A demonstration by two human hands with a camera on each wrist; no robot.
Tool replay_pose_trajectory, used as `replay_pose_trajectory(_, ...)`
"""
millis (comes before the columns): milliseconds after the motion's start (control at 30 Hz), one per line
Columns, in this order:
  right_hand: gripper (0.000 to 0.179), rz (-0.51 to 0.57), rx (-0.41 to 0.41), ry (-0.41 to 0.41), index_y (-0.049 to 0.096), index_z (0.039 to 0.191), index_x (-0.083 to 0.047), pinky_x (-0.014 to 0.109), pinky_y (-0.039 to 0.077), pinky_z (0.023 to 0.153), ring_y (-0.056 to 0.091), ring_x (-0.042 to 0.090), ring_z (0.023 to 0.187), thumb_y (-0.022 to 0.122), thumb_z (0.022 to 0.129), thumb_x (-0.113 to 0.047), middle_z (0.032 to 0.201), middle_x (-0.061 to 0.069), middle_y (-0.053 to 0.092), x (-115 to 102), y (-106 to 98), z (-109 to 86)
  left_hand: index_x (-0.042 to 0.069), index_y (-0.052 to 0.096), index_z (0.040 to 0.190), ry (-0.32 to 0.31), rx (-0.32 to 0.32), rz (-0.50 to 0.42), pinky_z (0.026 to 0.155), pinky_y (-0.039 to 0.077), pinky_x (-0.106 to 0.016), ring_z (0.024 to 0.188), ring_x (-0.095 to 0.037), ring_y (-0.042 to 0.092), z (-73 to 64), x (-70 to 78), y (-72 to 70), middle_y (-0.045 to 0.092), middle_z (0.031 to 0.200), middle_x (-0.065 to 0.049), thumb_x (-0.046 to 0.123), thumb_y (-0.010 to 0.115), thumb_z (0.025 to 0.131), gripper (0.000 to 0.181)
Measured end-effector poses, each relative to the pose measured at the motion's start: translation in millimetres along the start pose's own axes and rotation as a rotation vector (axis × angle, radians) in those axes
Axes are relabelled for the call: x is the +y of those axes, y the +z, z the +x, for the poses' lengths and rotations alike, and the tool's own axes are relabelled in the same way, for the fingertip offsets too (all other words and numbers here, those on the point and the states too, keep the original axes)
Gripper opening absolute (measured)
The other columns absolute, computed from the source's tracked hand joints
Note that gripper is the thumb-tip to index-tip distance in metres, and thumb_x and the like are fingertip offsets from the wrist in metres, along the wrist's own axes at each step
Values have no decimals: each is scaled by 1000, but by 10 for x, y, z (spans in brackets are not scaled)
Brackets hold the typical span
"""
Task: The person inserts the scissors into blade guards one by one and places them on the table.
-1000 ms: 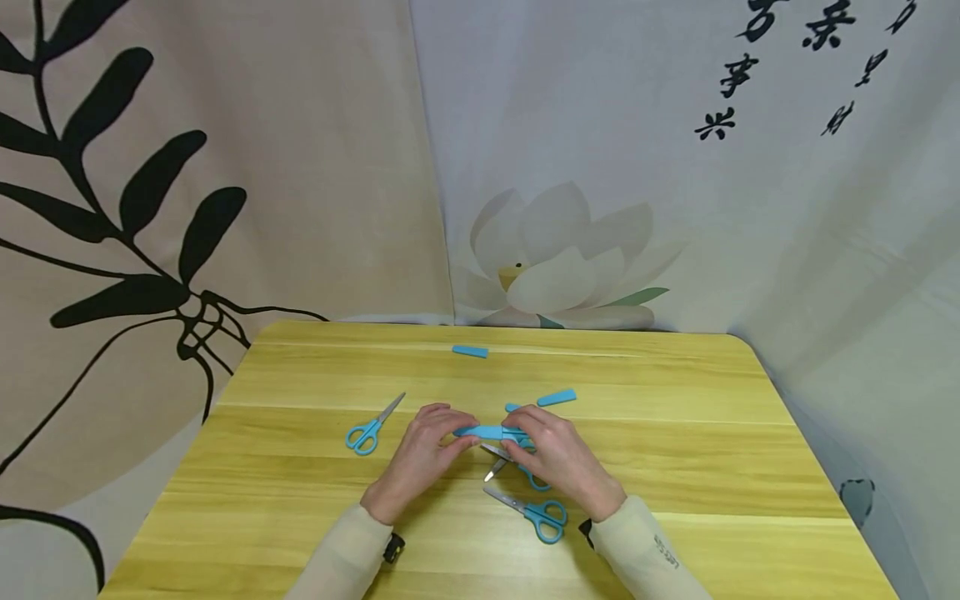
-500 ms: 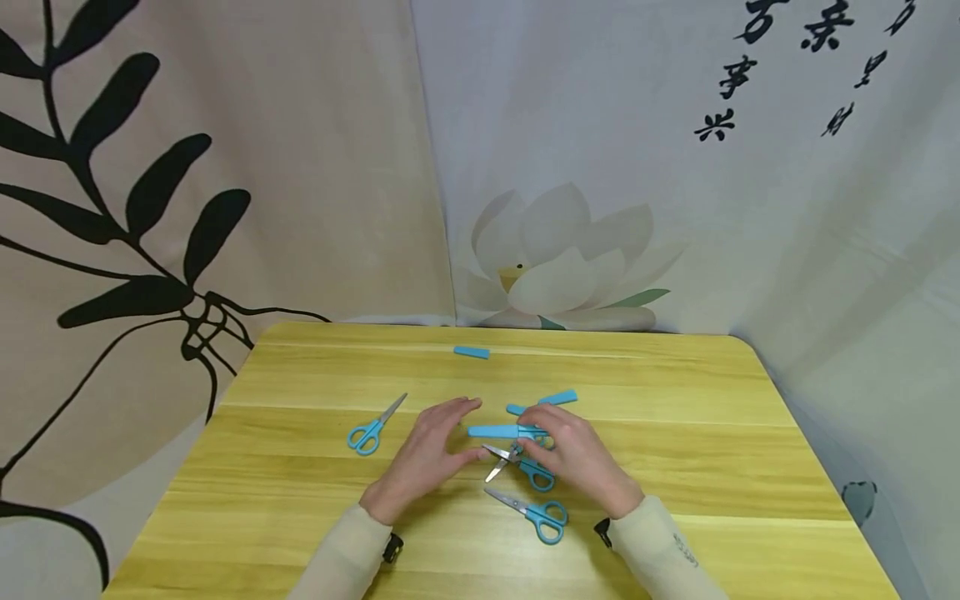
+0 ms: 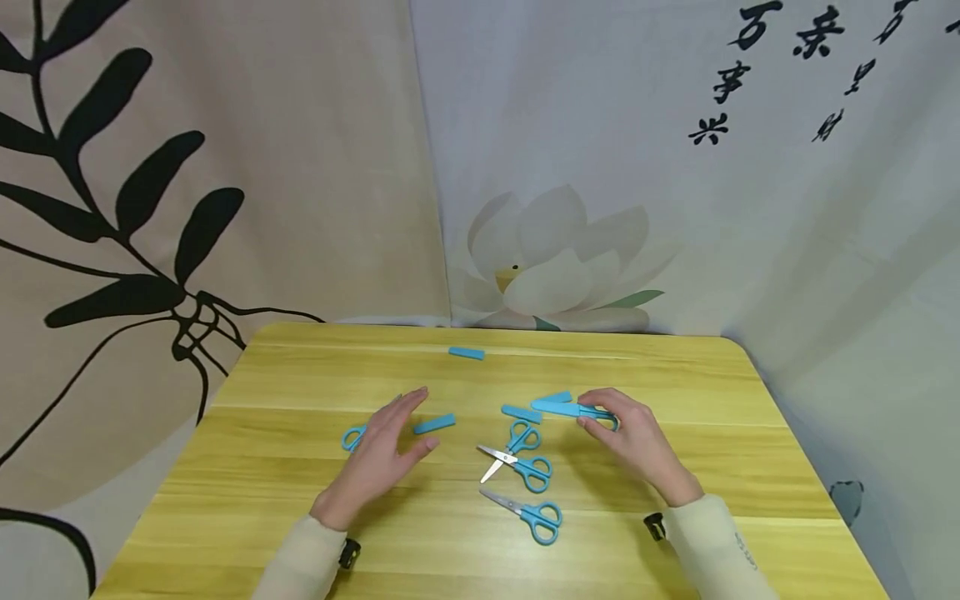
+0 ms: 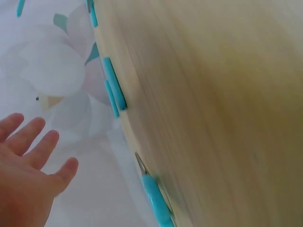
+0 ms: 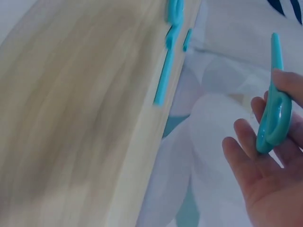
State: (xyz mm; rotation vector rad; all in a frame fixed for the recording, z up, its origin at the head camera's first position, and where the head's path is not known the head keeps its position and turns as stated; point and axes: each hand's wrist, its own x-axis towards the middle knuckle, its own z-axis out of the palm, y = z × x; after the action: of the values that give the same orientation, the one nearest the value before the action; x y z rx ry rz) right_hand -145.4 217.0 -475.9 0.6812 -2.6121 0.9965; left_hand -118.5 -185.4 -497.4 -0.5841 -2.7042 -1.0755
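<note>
My right hand [image 3: 641, 437] pinches a pair of scissors [image 3: 606, 414] by its blue handles, above the table's right side. A light blue blade cover [image 3: 553, 407] sits over its blades and points left. In the right wrist view the covered scissors [image 5: 274, 113] stand upright between thumb and fingers. My left hand [image 3: 382, 462] holds nothing; its fingers are spread above the table. Beside its thumb lies a loose blue cover [image 3: 435, 423]. Behind that hand, a pair of scissors [image 3: 352, 438] is mostly hidden.
Two pairs of scissors [image 3: 531, 473] lie with blades crossed mid-table. Another pair [image 3: 542, 523] rests nearer the front. Loose covers include one [image 3: 522, 413] behind the crossed pairs, one [image 3: 558, 397] partly behind the held scissors, and one [image 3: 467, 353] near the wooden table's [image 3: 645, 358] back edge.
My left hand has let go of the covered scissors and moved left, uncovering a loose cover. My right hand has carried the scissors to the right, away from the crossed pairs.
</note>
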Motion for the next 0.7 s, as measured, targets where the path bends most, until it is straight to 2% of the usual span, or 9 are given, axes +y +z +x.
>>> replay_pose_trajectory(200,23,-3,-6,95,74,115,-12,45,57,82,68,21,96,79,93,-12,113,0,73,227,-188,-45,12,39,160,-35,-7,3,110,34,-72,144,-48,38,-48,-65,-123,43,160,-16,38,70,100,72)
replay_pose_trajectory(400,22,11,-85,195,73,118,-11,41,55,80,65,21,93,75,97,-17,113,4,73,488,-314,-57,14,38,160,-68,1,2,111,34,-70,144,-48,38,-80,-115,-205,42,161,-16,37,67,103,69)
replay_pose_trajectory(567,20,49,-168,283,71,118,-11,36,49,76,58,21,86,73,100,-19,112,5,71,755,-357,-58,14,37,161,-70,0,0,112,34,-70,143,-47,39,-92,-117,-243,42,161,-15,39,65,103,68)
replay_pose_trajectory(700,20,54,-228,324,71,116,-10,36,49,79,57,22,90,73,100,-22,114,7,70,914,-359,-35,14,37,161,-74,-1,-5,111,35,-69,143,-47,40,-121,-126,-238,42,161,-15,38,65,104,68)
